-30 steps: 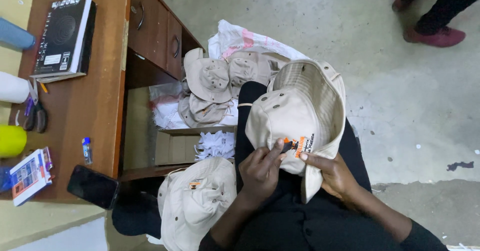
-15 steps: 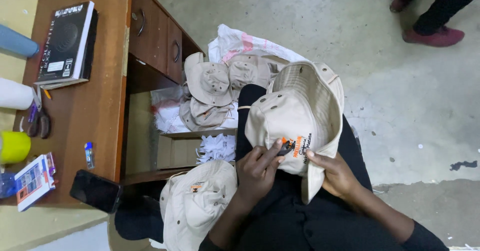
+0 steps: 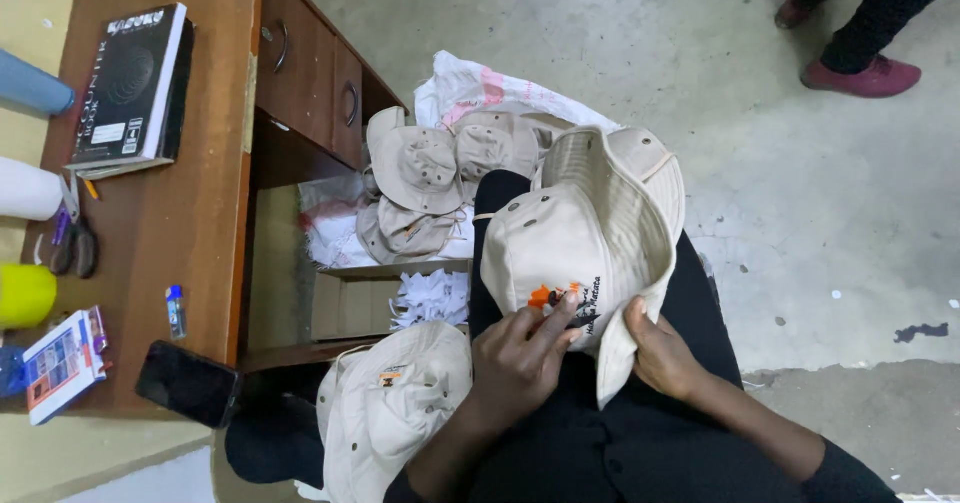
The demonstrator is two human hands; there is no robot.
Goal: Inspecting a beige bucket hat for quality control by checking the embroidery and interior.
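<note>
A cream bucket hat (image 3: 580, 233) with an orange and black embroidered patch lies on my lap. My left hand (image 3: 520, 358) pinches its crown at the patch, fingertips touching the embroidery. My right hand (image 3: 660, 348) grips the brim at the lower right edge. A second cream hat (image 3: 395, 408) rests beside my left knee. Beyond my knees, several more cream hats (image 3: 425, 178) are piled on a white bag (image 3: 480, 88).
A wooden desk (image 3: 200, 223) with drawers stands at left, carrying a black book (image 3: 130, 83), scissors (image 3: 75, 243), a black phone (image 3: 188, 383), a yellow cup (image 3: 25, 295) and a small booklet (image 3: 62, 361). Another person's legs and red shoes (image 3: 860, 73) are top right on the concrete floor.
My left hand's fingers have shifted slightly over the hat's patch, now partly covering it. The hat and my right hand stay about where they were.
</note>
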